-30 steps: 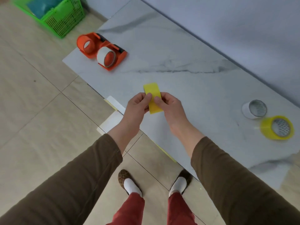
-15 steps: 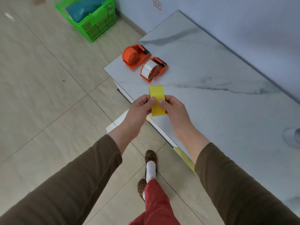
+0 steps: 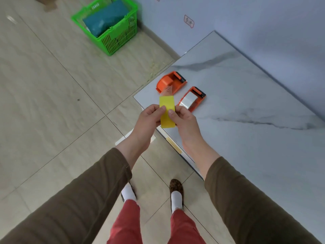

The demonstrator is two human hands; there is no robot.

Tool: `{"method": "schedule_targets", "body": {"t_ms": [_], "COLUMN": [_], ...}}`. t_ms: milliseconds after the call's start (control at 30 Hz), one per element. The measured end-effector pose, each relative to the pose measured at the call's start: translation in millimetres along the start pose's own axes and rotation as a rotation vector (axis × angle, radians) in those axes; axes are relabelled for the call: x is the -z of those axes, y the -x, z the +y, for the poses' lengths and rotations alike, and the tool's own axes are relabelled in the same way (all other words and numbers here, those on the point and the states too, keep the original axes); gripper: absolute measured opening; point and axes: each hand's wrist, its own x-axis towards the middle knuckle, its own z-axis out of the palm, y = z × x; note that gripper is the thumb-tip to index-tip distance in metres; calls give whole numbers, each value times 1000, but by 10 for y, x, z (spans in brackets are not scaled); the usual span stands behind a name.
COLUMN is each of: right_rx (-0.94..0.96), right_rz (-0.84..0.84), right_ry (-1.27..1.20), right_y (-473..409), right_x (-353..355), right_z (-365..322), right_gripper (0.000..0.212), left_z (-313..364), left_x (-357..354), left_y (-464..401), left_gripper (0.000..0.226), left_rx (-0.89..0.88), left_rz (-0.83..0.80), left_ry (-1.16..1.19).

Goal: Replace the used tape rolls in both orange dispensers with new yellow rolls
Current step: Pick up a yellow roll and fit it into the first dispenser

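Note:
I hold a yellow tape roll edge-on in front of me, pinched between my left hand and my right hand. A short clear tape end sticks up from its top. Beyond it, near the corner of the marble table, lie two orange dispensers. The far dispenser shows an orange hub with no roll visible on it. The near dispenser carries a clear, whitish tape roll.
A green plastic basket with a teal bag inside stands on the tiled floor beside the wall. My feet are on the floor at the table's left edge. The blue-grey wall runs along the table's far side.
I have stepped left along the table toward the dispensers. The white and yellow rolls on the right have left the view. Both hands keep the yellow roll.

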Motion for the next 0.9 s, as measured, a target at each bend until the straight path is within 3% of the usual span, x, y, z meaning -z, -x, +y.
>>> {"method": "schedule_targets", "body": {"t_ms": [367,900], "right_rx": [18,5], "right_rz": [242,459], "right_ry": [-72,-271], "right_y": [-387,-1240], "right_x": [-940,-776], "right_z": [-149,-446], "right_gripper": [8,9], "left_z": [647,1080], "left_x": [723,342], "left_y": [-725,-1777], "left_gripper": [19,12], "left_rx": [50,107], "left_rz": [-166,-420], "left_ry": [-109,-280]}}
